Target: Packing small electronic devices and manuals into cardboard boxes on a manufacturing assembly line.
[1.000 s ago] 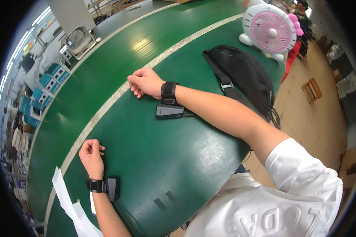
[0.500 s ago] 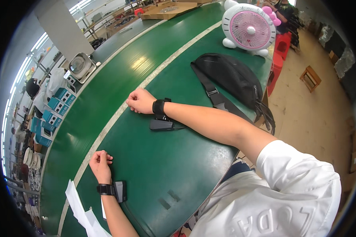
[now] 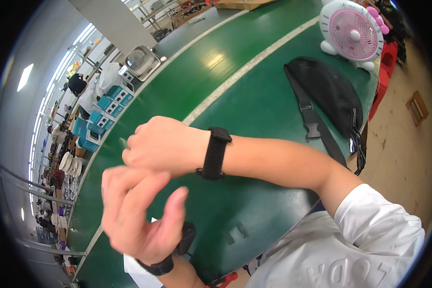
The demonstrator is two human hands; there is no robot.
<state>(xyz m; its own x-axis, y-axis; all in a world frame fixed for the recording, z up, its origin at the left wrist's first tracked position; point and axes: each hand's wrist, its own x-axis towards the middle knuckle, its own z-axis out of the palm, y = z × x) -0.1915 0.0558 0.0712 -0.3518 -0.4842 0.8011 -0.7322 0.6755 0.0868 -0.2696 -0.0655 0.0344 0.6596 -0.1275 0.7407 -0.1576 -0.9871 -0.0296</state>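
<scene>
Over the table [image 3: 254,206], I hold my left hand [image 3: 141,216] wide, apparently empty, near my right hand [image 3: 165,146], whose grip I cannot tell; keep the strap [image 3: 217,156] unobstructed.

Wide black strap [image 3: 217,154], wrapped snugly just behind the right hand [image 3: 165,146], second black strap [image 3: 162,266] (partly hidden), wrapped behind the left hand [image 3: 141,223], dark case [image 3: 187,237] near it.
</scene>
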